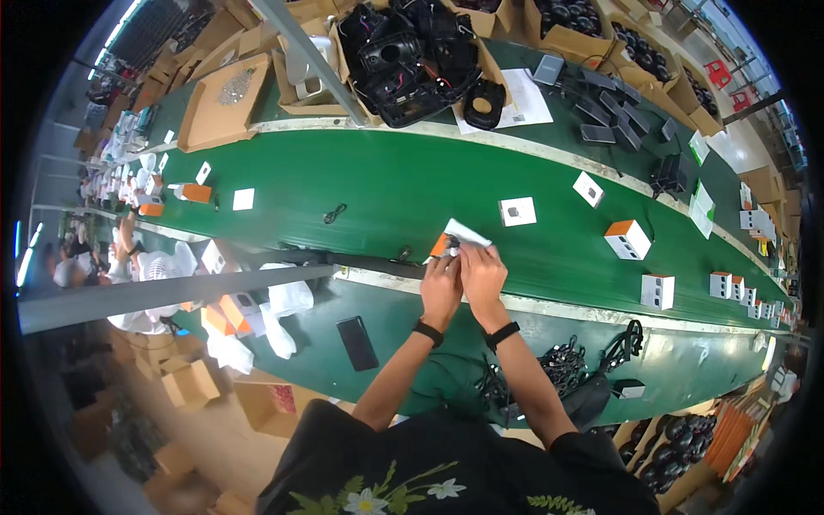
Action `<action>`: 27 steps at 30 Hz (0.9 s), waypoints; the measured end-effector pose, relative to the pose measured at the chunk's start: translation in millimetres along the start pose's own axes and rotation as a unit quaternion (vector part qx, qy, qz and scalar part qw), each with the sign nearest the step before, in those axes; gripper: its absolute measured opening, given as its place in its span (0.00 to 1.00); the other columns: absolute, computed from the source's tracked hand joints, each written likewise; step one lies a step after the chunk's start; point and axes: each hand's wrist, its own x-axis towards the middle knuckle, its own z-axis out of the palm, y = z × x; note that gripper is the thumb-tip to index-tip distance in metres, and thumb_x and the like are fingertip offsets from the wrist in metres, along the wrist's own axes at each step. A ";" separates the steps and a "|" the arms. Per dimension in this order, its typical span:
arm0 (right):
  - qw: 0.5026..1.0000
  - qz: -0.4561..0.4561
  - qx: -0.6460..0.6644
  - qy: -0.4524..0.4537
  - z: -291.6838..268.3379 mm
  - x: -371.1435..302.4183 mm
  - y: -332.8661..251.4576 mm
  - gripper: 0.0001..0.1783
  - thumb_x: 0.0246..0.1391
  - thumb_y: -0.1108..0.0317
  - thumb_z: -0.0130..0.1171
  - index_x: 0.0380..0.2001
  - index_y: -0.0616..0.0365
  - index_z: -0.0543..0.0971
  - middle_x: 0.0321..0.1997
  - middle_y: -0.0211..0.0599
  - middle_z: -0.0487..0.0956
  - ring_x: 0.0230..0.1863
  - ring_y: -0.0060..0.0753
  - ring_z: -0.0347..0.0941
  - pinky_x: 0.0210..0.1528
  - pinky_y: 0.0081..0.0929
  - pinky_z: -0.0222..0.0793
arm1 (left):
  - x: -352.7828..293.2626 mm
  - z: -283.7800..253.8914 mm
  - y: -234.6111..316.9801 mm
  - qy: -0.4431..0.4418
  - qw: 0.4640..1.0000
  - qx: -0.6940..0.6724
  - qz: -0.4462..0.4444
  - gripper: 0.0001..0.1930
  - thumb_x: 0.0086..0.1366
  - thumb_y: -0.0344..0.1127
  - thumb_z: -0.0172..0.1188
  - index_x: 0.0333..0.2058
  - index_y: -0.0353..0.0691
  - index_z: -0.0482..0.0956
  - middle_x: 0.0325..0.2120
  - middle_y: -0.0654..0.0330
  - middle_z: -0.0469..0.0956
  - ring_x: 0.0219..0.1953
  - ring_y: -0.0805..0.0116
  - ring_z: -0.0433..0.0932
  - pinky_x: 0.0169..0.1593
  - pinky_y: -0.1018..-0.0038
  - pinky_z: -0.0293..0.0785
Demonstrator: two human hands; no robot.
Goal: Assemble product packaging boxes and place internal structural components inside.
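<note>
Over the near side of the green conveyor belt (386, 206), my two hands come together at a small orange-and-white box (439, 246). My left hand (440, 287) has its fingers closed at the near side of the box. Pressed close beside it, my right hand (483, 273) is closed below the box's white part (468, 233). A small dark thing (452, 243) shows at the fingertips; its kind is too small to make out. The fingers partly hide the box. Both wrists wear dark bands.
White cards (518, 211) and orange-and-white boxes (628, 239) lie along the belt, with a coiled black cable (335, 214). On the near table are a black phone (357, 343) and bundled cables (562, 365). A metal post (180, 296) crosses the left; a person (154, 266) works beyond it.
</note>
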 end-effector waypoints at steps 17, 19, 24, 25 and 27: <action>0.988 0.080 -0.121 -0.058 -12.6 -4.4 16.5 0.06 0.58 0.67 0.73 0.37 0.55 0.93 0.48 0.39 0.76 0.51 0.48 0.77 0.40 0.44 0.83 | 33.8 -12.7 -37.5 -0.093 0.971 -0.214 -0.046 0.22 0.71 0.34 0.73 0.61 0.42 0.81 0.50 0.50 0.90 0.49 0.47 0.89 0.50 0.60 0.85; 0.992 0.066 -0.098 -0.048 -15.9 -7.2 13.2 0.07 0.59 0.66 0.73 0.39 0.54 0.93 0.48 0.39 0.76 0.51 0.48 0.78 0.40 0.45 0.83 | 24.2 -9.7 -40.0 -0.054 0.965 -0.244 -0.074 0.21 0.73 0.34 0.72 0.61 0.42 0.81 0.49 0.49 0.90 0.47 0.48 0.90 0.47 0.61 0.86; 0.989 0.038 -0.129 -0.054 -22.6 -24.1 29.5 0.10 0.62 0.66 0.72 0.44 0.56 0.90 0.50 0.40 0.74 0.50 0.47 0.77 0.39 0.43 0.83 | 15.4 -9.7 -14.5 -0.047 0.958 -0.252 -0.128 0.15 0.75 0.31 0.69 0.58 0.39 0.85 0.50 0.52 0.90 0.46 0.59 0.91 0.42 0.67 0.87; 0.989 0.042 -0.134 -0.051 -23.5 -25.3 35.5 0.10 0.62 0.66 0.72 0.44 0.56 0.90 0.50 0.40 0.74 0.50 0.47 0.77 0.39 0.43 0.83 | 19.1 -10.5 -6.1 -0.048 0.969 -0.236 -0.062 0.14 0.74 0.31 0.69 0.56 0.39 0.87 0.50 0.53 0.90 0.46 0.58 0.91 0.43 0.66 0.86; 0.990 0.015 -0.117 -0.081 -19.5 -23.4 38.3 0.10 0.62 0.69 0.71 0.46 0.58 0.89 0.50 0.39 0.74 0.50 0.46 0.77 0.39 0.42 0.84 | 28.3 -13.5 -10.4 -0.019 0.981 -0.195 0.002 0.12 0.73 0.33 0.70 0.53 0.41 0.90 0.51 0.54 0.89 0.45 0.54 0.90 0.47 0.64 0.86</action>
